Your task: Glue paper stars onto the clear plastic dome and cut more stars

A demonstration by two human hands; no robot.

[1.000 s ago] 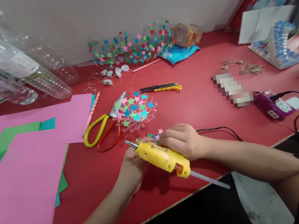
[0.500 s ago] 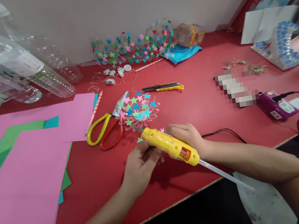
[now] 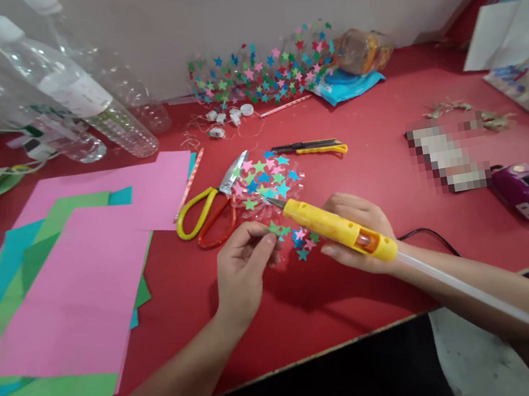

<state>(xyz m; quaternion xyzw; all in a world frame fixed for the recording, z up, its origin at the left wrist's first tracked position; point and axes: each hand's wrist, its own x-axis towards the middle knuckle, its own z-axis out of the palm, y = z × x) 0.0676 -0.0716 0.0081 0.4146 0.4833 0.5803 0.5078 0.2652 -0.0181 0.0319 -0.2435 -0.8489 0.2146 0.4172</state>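
Observation:
My right hand point(image 3: 362, 222) is wrapped around a yellow hot glue gun point(image 3: 335, 227), its metal nozzle pointing left and away from me. A long clear glue stick point(image 3: 466, 286) sticks out of its back. My left hand point(image 3: 243, 269) pinches a small green star point(image 3: 274, 229) between thumb and fingers, just below the nozzle. Between my hands lie several small coloured stars point(image 3: 307, 243). Beyond the nozzle sits a clear plastic piece covered with coloured stars point(image 3: 264, 178). Scissors point(image 3: 215, 206) with yellow and red handles touch or nearly touch its left side.
Pink paper sheets point(image 3: 72, 291) lie over green and blue ones at left. A box cutter point(image 3: 312, 148) lies behind the stars. Plastic bottles point(image 3: 97, 104) and a star-covered bottle point(image 3: 264, 73) line the wall. At right are a purple power adapter point(image 3: 522, 195) and a blurred-out object point(image 3: 448, 157).
My right hand has drawn the glue gun away from my left hand, opening a gap that shows the loose stars. The green star now shows at my left fingertips. The view has shifted left.

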